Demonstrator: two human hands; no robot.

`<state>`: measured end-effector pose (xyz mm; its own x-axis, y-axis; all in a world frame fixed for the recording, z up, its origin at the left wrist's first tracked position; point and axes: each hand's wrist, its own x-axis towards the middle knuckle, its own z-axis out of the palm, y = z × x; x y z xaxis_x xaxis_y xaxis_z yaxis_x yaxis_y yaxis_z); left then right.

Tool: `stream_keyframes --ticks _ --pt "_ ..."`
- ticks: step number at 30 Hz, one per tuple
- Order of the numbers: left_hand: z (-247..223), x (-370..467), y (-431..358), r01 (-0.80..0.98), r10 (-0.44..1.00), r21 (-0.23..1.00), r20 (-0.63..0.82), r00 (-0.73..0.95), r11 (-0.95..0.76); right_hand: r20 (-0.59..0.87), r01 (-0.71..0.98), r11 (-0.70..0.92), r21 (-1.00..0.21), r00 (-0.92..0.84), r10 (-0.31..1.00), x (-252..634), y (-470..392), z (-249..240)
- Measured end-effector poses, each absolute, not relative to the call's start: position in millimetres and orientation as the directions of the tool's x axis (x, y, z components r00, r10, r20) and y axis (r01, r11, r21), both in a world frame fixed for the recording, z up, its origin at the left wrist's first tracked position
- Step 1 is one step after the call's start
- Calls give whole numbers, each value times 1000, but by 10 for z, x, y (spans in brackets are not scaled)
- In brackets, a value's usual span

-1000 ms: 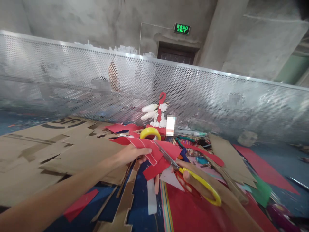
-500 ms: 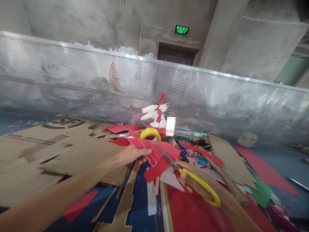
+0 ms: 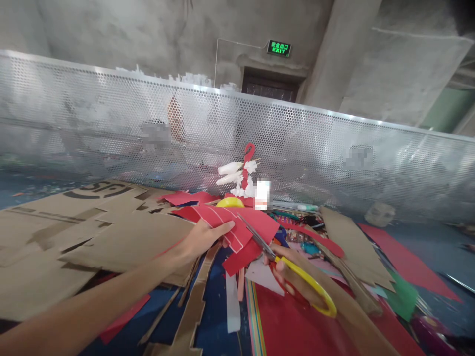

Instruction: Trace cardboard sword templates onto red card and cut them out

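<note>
The left hand (image 3: 204,236) holds a red paper (image 3: 237,228) above the table. Its fingers (image 3: 222,228) are closed on the paper's left edge: the thumb lies on top and the other fingers are under the sheet. The paper has white lines drawn on it, and it spreads from the fingers to the right.

The right hand (image 3: 297,277) holds yellow-handled scissors (image 3: 285,267). Its fingers pass through the yellow loops and are closed on them. The blades (image 3: 256,238) point up and to the left, away from these fingers, and they go into the red paper near its middle. The blades look almost together, but how far they are open I cannot tell. The two hands are near each other, with the paper between them.

Behind the left fingers is a roll of yellow tape (image 3: 230,202), half hidden by the paper. Farther behind it stands a small thing of white tufts and a red loop (image 3: 245,170), in front of a perforated metal screen (image 3: 111,123). To the left of the left hand lie sheets of cardboard (image 3: 92,232). Under the right hand lies a big red sheet (image 3: 297,326), and to the right of it more cardboard pieces (image 3: 352,242). A blue table (image 3: 215,291) shows below the held paper.
</note>
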<state>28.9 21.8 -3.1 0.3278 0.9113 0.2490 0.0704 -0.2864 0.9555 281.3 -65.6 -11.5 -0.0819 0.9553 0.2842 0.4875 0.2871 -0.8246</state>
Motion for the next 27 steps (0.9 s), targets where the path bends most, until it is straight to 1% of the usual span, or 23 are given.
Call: stream_keyframes --ticks 4,9,13,18,27 --pt "-1 308 189 70 893 942 286 348 -329 203 411 293 -863 -249 947 2783 -626 -139" --pt "-31 304 209 36 889 940 307 339 -338 65 366 229 -902 -410 910 2863 -536 -119" --pt "-48 287 219 48 888 938 306 343 -342 39 366 216 -905 -435 900 2891 -506 -115" --pt "-26 265 229 56 893 949 272 360 -311 30 356 202 -912 -434 900 2886 -515 -129" --pt "-10 279 230 -3 896 953 286 339 -303 46 360 222 -906 -437 898 2887 -541 -91"
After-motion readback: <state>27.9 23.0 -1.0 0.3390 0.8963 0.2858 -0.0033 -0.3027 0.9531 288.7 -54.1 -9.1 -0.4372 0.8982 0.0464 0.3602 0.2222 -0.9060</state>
